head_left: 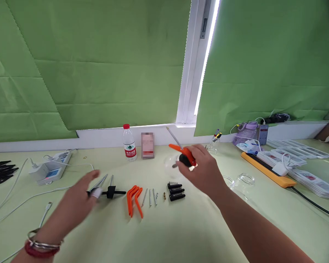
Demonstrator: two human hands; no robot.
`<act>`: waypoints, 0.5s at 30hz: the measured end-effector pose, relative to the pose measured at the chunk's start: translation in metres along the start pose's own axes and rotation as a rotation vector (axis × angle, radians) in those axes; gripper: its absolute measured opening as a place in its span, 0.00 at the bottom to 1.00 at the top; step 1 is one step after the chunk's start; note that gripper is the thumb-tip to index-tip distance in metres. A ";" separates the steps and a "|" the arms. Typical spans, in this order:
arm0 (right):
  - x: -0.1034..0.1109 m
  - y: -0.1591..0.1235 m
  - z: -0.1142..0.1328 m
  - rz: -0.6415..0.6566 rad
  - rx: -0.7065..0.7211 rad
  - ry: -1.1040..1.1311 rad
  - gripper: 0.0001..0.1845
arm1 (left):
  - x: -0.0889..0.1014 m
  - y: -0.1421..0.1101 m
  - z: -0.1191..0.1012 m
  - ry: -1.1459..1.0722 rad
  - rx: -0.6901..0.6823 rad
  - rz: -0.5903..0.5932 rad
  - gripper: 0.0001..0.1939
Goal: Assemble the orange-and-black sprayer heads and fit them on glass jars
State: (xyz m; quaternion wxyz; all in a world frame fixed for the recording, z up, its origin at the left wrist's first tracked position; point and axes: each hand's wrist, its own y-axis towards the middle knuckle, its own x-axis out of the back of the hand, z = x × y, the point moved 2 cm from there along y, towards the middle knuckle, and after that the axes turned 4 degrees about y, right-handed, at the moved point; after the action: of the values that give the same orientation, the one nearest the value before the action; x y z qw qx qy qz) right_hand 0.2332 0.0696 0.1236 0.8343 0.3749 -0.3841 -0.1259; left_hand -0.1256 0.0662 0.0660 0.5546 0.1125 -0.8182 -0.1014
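Note:
My right hand (pixel 201 166) is closed on an orange-and-black trigger piece (pixel 186 156) with a thin metal tube pointing up and left. A clear round glass vessel (pixel 170 166) stands just behind it, partly covered. My left hand (pixel 80 195), slightly blurred, has its fingers apart over black parts with metal tubes (pixel 111 191); white wrapping covers one fingertip. Whether it touches them I cannot tell. To the right lie orange bent levers (pixel 134 199), thin metal pins (pixel 150 197), small brass-coloured bits (pixel 164 196) and several black pieces with springs (pixel 176 191).
A water bottle (pixel 129 144) and a pink card (pixel 147 146) stand at the back. A white power strip (pixel 56 168) with cables sits left, near black strips (pixel 1 172). Glass vessels (pixel 245 182), an orange power strip (pixel 268 170) and stacked printed sheets (pixel 315 179) are right.

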 end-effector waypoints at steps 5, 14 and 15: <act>-0.006 -0.045 0.046 0.273 -0.134 0.265 0.11 | -0.027 -0.058 -0.107 -0.682 -0.321 0.322 0.37; -0.035 -0.082 0.027 0.542 -0.592 0.974 0.23 | -0.056 -0.079 -0.136 -1.158 -0.352 0.672 0.36; -0.038 -0.082 0.016 0.480 -0.688 0.985 0.24 | -0.054 -0.078 -0.132 -1.178 -0.391 0.731 0.35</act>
State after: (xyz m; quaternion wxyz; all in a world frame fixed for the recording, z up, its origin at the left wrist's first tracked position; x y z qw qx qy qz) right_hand 0.2017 0.0235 0.0502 0.9903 0.0038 0.0328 0.1350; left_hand 0.0227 0.0021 0.0437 0.0294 -0.3433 -0.9336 -0.0980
